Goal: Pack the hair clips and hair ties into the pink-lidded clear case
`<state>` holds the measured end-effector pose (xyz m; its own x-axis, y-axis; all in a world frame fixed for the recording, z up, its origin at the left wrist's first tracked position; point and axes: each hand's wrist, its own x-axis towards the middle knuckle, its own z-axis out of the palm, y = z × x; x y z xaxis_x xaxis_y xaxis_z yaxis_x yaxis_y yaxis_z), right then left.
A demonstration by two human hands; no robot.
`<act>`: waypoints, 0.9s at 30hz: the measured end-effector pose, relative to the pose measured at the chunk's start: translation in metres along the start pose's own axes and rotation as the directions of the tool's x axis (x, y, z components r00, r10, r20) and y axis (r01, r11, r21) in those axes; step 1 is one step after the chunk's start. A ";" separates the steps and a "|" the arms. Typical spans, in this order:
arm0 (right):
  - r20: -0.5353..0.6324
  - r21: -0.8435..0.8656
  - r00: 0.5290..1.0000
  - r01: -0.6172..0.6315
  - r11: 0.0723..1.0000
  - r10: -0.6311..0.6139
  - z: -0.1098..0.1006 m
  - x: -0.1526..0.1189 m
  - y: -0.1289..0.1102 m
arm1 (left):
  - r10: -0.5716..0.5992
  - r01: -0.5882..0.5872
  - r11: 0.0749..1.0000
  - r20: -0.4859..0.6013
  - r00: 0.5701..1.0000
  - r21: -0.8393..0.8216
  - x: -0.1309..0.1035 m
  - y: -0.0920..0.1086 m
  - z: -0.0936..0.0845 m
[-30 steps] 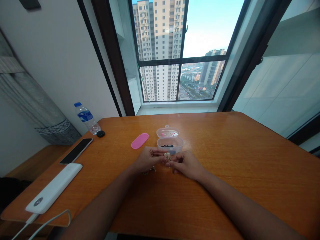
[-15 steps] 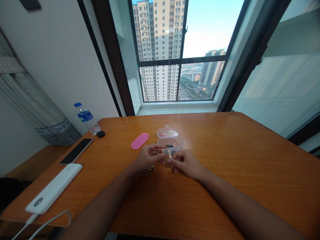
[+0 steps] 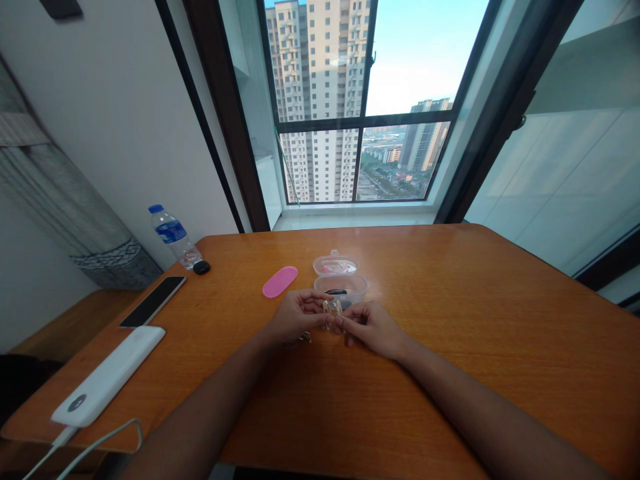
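Left hand (image 3: 299,313): fingertips pinched on a shiny piece (image 3: 327,307)
Right hand (image 3: 373,327): pinched narrow on a second piece (image 3: 339,307), close beside
Box (image 3: 356,288): just beyond both hands

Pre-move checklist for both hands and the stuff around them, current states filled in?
1. Left hand has a grip: ok, it pinches a small shiny piece.
2. Right hand has a grip: ok, it pinches a second shiny piece.
3. Pieces apart from each other: cannot tell; upper ends look separate, lower ends are covered.
4. Box open: ok, its lid lies back behind it.
5. Loose metal bits in full view: not ok, the left hand and wrist partly hide them.
6. Pink oval clear of the hands: ok, it lies apart on the table.
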<state>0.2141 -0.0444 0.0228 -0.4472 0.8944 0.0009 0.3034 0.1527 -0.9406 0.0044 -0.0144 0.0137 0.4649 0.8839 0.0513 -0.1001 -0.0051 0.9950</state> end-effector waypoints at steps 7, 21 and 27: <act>0.010 0.060 0.997 0.076 0.995 -0.077 0.000 -0.001 -0.005 | 0.030 -0.029 0.998 0.006 1.000 -0.046 0.002 -0.004 -0.002; -0.030 0.045 0.996 0.085 0.995 -0.084 -0.004 0.000 0.004 | 0.094 -0.095 0.995 -0.025 0.995 -0.039 0.003 0.002 -0.004; -0.048 0.135 0.997 0.070 0.988 -0.064 -0.001 0.002 0.006 | 0.085 -0.085 0.995 -0.006 0.996 -0.055 0.003 -0.001 -0.004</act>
<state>0.2153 -0.0413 0.0174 -0.4248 0.9020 0.0774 0.1554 0.1568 -0.9753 0.0023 -0.0098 0.0129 0.4493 0.8830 0.1354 -0.1876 -0.0549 0.9807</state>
